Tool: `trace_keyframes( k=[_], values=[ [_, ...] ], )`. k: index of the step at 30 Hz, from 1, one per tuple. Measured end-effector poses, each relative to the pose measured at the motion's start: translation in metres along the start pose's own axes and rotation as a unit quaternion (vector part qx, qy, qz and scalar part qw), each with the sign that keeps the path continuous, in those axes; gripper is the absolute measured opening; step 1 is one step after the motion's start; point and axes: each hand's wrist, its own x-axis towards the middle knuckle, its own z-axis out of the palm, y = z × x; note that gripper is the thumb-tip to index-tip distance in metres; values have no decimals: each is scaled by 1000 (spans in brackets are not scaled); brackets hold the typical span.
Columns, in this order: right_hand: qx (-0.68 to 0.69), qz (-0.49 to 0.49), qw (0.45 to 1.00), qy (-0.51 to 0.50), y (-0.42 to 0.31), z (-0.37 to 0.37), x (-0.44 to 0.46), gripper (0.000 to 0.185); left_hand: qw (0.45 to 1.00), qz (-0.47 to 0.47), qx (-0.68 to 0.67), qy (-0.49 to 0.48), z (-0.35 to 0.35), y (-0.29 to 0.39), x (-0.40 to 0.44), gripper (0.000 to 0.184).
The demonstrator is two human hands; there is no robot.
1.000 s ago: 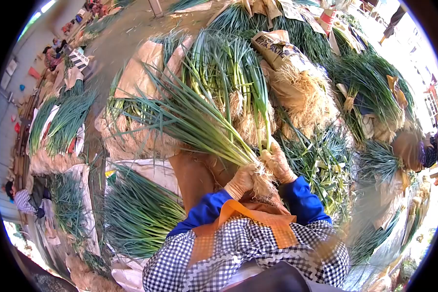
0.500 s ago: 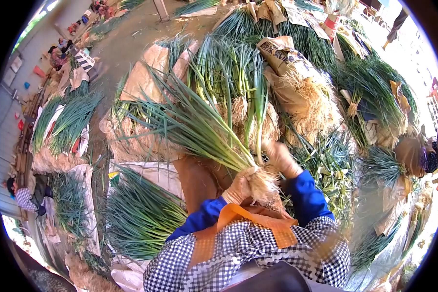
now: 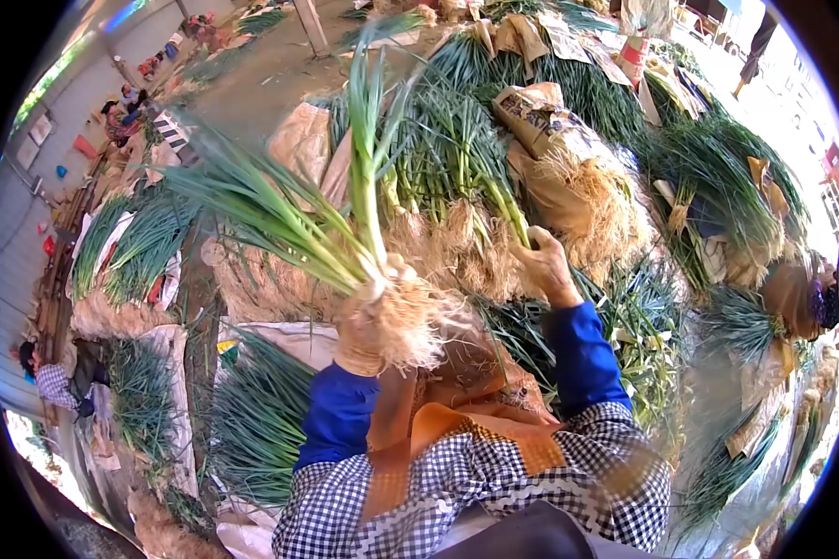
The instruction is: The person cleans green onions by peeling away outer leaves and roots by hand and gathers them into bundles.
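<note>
The left hand [image 3: 359, 337] was closed around a bunch of green onions [image 3: 322, 238] just above the roots, holding it raised in front of the orange apron [image 3: 494, 377], leaves fanned up and away. The right hand [image 3: 547, 268] was half open, thumb and fingers at the lower end of a green onion stalk [image 3: 506, 207] in the pile ahead; whether they gripped it was hard to tell. A paper-wrapped bundle [image 3: 543, 130] lay just beyond that hand, roots toward the person.
</note>
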Motion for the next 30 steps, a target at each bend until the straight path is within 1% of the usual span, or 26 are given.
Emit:
trace_keyframes(
  k=[1,2,3,4,5,7,8,9,10,11,14,15,16,17,18,19,20,21,22,23,24,25,26,27,29,30],
  values=[
    [89,36,995,-13,-3,-5,-23,18,998,-18,33,47,-3,-17,-7,42],
    [203,100,972,-60,-7,-3,-44,20,994,-73,31,68,-4,-34,-14,37],
    [316,160,929,-104,-12,3,-63,23,987,-128,31,90,-4,-51,-23,33],
    [187,97,969,-128,-1,6,-72,25,981,-157,18,114,-16,-75,-32,30],
    [161,111,970,-147,16,13,-79,24,974,-180,4,137,-39,-101,-42,28],
    [26,36,982,-183,6,23,-83,23,959,-246,-72,126,-104,-165,-67,25],
    [-69,-33,982,-171,22,27,-76,25,956,-257,-48,135,-91,-171,-68,25],
    [-138,-63,978,-142,25,30,-67,28,953,-268,-22,141,-72,-172,-65,26],
    [-208,-90,968,-109,11,34,-60,33,952,-233,2,198,-63,-173,-61,12],
    [-164,-10,986,-34,-4,35,-53,35,958,-205,31,196,-62,-174,-58,13],
    [-368,-76,925,61,9,41,-40,39,959,-140,131,208,-68,-181,-56,13],
    [-417,-109,897,94,23,43,-42,38,959,-142,131,205,-72,-185,-56,13],
    [-464,-162,863,116,26,39,-44,36,957,-140,105,230,-79,-195,-56,12],
    [-490,-163,848,120,28,33,-50,33,954,-138,78,255,-87,-203,-56,12],
    [-552,-169,812,90,30,28,-57,33,952,-140,64,263,-92,-208,-56,12],
    [-610,-174,771,60,25,24,-66,32,952,-143,63,264,-81,-202,-53,12],
    [-679,-192,709,1,19,20,-85,29,949,-163,13,269,-70,-195,-48,14],
    [-624,-107,767,-103,0,18,-108,29,943,-183,-37,274,-62,-189,-47,16],
    [-537,-259,796,-106,36,1,-129,33,942,-190,-19,275,-79,-194,-50,22],
    [-412,-369,831,-53,47,-19,-145,36,951,-176,-19,252,-78,-191,-48,24],
    [-692,-151,693,-133,33,-39,-157,38,949,-185,-44,251,-62,-179,-45,22],
    [-729,-19,661,-179,17,-66,-154,34,947,-193,-69,248,-49,-165,-43,20],
    [-699,-31,697,-160,59,-107,-156,33,948,-203,-61,237,-58,-165,-47,21],
    [-662,189,697,-199,89,-135,-146,31,948,-204,-65,236,-67,-169,-49,21],
    [-643,135,738,-152,78,-116,-127,32,954,-185,-20,236,-80,-176,-52,23],
    [-549,110,818,-131,48,-90,-106,33,958,-182,-18,220,-67,-168,-52,25]
  ],
)
